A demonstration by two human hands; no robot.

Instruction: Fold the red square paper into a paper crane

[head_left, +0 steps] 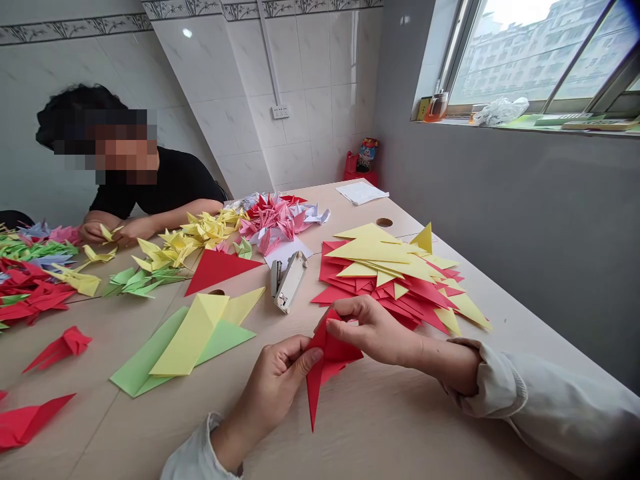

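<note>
My left hand (277, 375) and my right hand (373, 330) both pinch a red folded paper piece (330, 357) above the table, its long point hanging down. Its upper part is partly hidden by my fingers. Just beyond my right hand lies a heap of red and yellow paper triangles (385, 273). A silver stapler (290, 280) rests a little farther ahead of my hands. To my left sit folded green and yellow paper sheets (190, 340).
Across the wooden table (125, 393) lie several paper cranes in mixed colours (275, 223). A person in a black shirt (165, 180) leans on the far side, hands (107, 233) near yellow paper pieces. A grey wall and window sill run along the right.
</note>
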